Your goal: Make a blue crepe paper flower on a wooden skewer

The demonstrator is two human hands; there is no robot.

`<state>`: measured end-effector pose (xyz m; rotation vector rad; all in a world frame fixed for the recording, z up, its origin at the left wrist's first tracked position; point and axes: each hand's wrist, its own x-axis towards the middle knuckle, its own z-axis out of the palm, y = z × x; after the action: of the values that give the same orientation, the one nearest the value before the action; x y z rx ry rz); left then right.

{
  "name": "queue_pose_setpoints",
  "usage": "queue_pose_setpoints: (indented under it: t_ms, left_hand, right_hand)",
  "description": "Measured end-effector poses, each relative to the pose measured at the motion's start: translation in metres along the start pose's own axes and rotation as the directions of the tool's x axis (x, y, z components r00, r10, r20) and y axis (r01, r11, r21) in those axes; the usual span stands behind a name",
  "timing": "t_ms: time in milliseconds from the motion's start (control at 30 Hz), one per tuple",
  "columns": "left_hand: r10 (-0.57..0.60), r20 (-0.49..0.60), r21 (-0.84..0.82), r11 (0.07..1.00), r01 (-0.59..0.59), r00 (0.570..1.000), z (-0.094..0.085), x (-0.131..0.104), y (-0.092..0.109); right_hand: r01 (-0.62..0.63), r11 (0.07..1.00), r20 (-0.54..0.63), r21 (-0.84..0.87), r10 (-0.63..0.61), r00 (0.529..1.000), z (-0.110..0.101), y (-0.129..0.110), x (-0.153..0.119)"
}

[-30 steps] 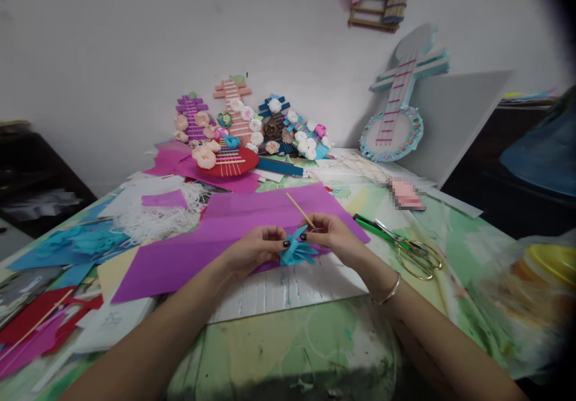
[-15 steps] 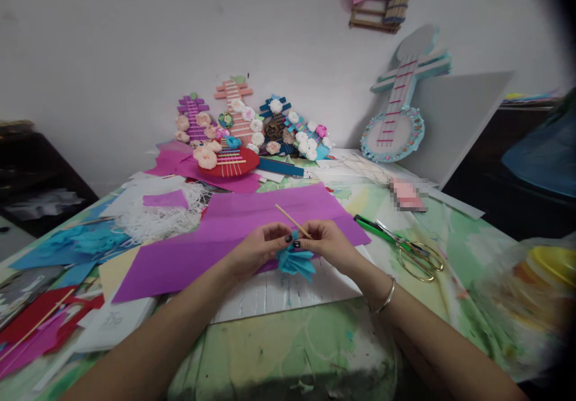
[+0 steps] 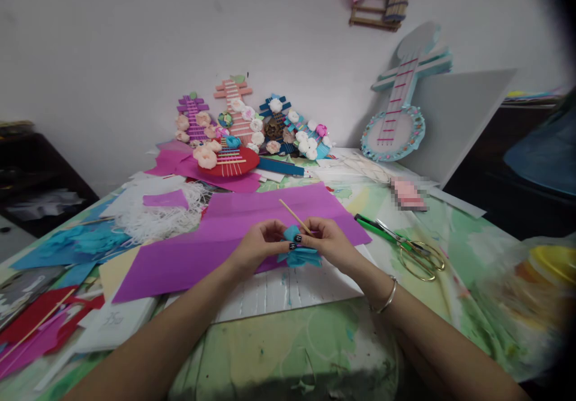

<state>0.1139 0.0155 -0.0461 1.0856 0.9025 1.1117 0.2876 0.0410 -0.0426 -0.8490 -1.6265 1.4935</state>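
Blue crepe paper [image 3: 302,258], gathered and ruffled, is pinched between both hands at the middle of the view. My left hand [image 3: 260,245] closes its thumb and fingers on the paper's left side. My right hand [image 3: 327,242] pinches the paper from the right and also holds a thin wooden stick [image 3: 292,213], which slants up to the left. Beneath the hands lie a large purple sheet [image 3: 180,263] and a white board [image 3: 270,299] with glossy streaks.
Gold-handled scissors [image 3: 420,258] and a green-handled tool [image 3: 375,226] lie to the right. Decorated paper instruments [image 3: 234,164] stand at the back. Shredded white paper [image 3: 153,221] and blue paper pieces [image 3: 85,239] are on the left. A yellow-lidded jar [image 3: 553,263] sits far right.
The blue paper has turned in my fingers; its lower ruffles now spread sideways and more blue shows above my thumbs. The stick has shifted slightly right with my right hand.
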Motion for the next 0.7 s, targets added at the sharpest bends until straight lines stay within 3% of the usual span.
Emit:
queue_pose_setpoints:
  t_ms: [200, 333, 533, 700]
  left_hand:
    - [0.018, 0.025, 0.01, 1.0, -0.018, 1.0, -0.0011, 0.0011, -0.0018]
    - [0.075, -0.038, 0.019, 0.997, -0.075, 0.996, -0.0014, 0.0015, 0.0004]
    - [0.141, -0.111, 0.089, 0.987, -0.132, 0.984, -0.0023, 0.0021, 0.0029]
    - [0.168, -0.121, 0.121, 0.981, -0.153, 0.978, -0.0014, 0.0022, 0.0025]
  right_hand:
    - [0.019, 0.999, -0.033, -0.04, -0.02, 0.999, -0.0017, 0.0006, 0.0011]
    - [-0.015, 0.994, -0.128, -0.112, 0.001, 0.992, -0.0027, -0.0013, 0.0017]
    - [-0.128, 0.992, -0.037, 0.004, 0.129, 0.991, 0.001, -0.0083, -0.0009]
    - [-0.17, 0.983, -0.085, -0.065, 0.164, 0.983, 0.0016, -0.0085, -0.0029]
